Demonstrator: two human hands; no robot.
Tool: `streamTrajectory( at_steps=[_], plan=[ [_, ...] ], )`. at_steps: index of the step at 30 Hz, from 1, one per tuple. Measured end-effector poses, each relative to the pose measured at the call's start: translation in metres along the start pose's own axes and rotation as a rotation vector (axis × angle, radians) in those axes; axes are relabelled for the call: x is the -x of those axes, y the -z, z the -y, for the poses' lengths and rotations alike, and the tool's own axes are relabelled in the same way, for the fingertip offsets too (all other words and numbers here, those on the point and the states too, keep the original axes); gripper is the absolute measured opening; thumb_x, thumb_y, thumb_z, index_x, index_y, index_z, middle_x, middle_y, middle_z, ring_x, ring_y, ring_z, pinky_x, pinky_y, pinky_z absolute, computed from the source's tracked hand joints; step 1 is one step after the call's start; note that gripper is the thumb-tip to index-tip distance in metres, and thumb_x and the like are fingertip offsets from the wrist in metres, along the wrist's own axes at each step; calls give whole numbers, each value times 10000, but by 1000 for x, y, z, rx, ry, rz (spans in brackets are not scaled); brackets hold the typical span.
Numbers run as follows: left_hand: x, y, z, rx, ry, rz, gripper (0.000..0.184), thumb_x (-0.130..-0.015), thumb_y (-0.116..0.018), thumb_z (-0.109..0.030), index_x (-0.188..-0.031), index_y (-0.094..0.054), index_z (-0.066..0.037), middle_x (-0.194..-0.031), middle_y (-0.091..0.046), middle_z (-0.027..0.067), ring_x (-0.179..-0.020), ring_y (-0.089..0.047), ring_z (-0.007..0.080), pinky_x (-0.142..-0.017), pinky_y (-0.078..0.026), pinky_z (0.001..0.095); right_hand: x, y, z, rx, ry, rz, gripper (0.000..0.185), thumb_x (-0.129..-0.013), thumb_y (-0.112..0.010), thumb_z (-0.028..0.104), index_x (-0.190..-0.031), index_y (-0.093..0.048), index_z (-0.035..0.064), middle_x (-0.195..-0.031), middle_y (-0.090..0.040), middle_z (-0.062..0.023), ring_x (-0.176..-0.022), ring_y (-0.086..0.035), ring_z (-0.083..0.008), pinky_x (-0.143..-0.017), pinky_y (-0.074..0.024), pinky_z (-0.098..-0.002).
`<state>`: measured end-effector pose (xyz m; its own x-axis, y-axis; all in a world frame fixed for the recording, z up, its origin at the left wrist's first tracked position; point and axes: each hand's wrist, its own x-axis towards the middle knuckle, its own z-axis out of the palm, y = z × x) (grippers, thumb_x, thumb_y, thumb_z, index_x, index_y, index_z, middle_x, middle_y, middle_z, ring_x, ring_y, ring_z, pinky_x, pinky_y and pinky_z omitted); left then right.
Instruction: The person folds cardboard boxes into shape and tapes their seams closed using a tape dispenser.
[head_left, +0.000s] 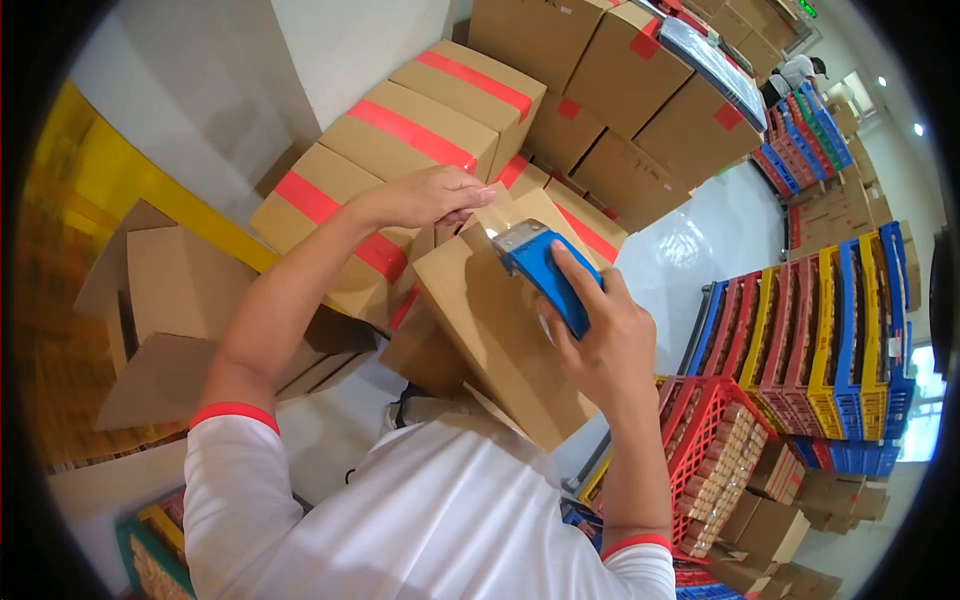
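A brown cardboard box [500, 320] stands tilted in front of my body. My right hand [610, 330] grips a blue tape dispenser [560, 280], its metal head close to the box's upper side. A shiny strip, apparently clear tape, shows by that head. At the far edge of the same box, my left hand [445, 197] is closed with fingers bent in. What those fingers pinch, the tape or the cardboard edge, is hidden.
Boxes with red tape [400, 130] are stacked just beyond. An opened carton [190, 290] sits at left beside a yellow panel [150, 190]. Colourful crates [830, 330] and a red crate of rolls [720, 460] stand at right. Another person [795, 75] is far back.
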<state>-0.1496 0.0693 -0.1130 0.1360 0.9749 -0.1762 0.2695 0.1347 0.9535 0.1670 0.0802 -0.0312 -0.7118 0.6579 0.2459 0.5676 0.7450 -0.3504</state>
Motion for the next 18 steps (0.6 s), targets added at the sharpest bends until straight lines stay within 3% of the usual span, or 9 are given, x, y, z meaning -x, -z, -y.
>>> streamTrajectory(
  at_steps=[2,4,8,11,13,14,15,16,18],
  plan=[
    [3,4,9,94,57,17,523,-1099,-553,-534,-821,-605,-95,-731,-611,9,-632,-625,126,-563,-488,262,-17,-6,5,73,40,83,575,-903,-802,263,-1457,-654,215,-920,-592,-148,-719,-680,-329,-626,-546,-448],
    [6,-4,12,190,145,-118,544,-1069,-588,-582,-795,-570,-112,-728,-620,13,-603,-614,125,-543,-470,249,-25,-9,10,66,31,90,554,-903,-806,285,-1436,-672,215,-908,-609,-151,-704,-673,-346,-639,-541,-456],
    [4,-13,30,249,105,-178,546,-1045,-626,-594,-803,-576,-108,-723,-603,7,-572,-586,117,-541,-453,252,-36,-15,17,76,46,92,538,-896,-811,308,-1411,-693,209,-890,-627,-158,-691,-674,-369,-659,-541,-466],
    [3,-22,36,17,251,-179,549,-1055,-619,-578,-809,-582,-88,-731,-632,20,-577,-586,125,-553,-466,282,-41,-13,14,129,91,123,519,-921,-777,320,-1417,-685,199,-884,-606,-155,-655,-668,-342,-603,-529,-464],
    [2,-31,48,-331,258,-261,609,-1048,-594,-630,-875,-631,-47,-668,-638,22,-632,-673,200,-588,-525,379,-42,-8,15,134,76,144,512,-922,-776,327,-1410,-690,198,-880,-611,-156,-657,-671,-340,-602,-529,-460],
    [2,-30,62,-453,246,-208,713,-1063,-501,-693,-1246,-685,-30,-1049,-771,101,-896,-704,228,-719,-521,394,-41,-7,15,140,62,167,505,-923,-775,334,-1403,-696,197,-876,-616,-157,-659,-674,-338,-600,-529,-456],
    [7,-34,62,-452,246,-207,713,-1063,-501,-693,-1246,-685,-30,-1049,-771,101,-896,-704,228,-719,-521,394,-41,-7,15,141,61,167,505,-923,-775,334,-1403,-696,197,-876,-616,-157,-659,-674,-338,-600,-529,-456],
    [17,-43,59,-175,81,-246,757,-1069,-420,-722,-1408,-605,-70,-1273,-690,133,-1133,-639,224,-906,-496,383,-41,-8,13,140,69,160,513,-921,-780,343,-1404,-696,194,-881,-622,-160,-662,-677,-340,-602,-529,-459],
    [31,-52,53,93,-74,-264,830,-1074,-339,-751,-1569,-524,-111,-1498,-609,166,-1370,-575,220,-1093,-471,373,-40,-9,13,128,60,149,521,-918,-785,353,-1405,-695,190,-885,-628,-162,-665,-681,-342,-604,-529,-463]
  ],
)
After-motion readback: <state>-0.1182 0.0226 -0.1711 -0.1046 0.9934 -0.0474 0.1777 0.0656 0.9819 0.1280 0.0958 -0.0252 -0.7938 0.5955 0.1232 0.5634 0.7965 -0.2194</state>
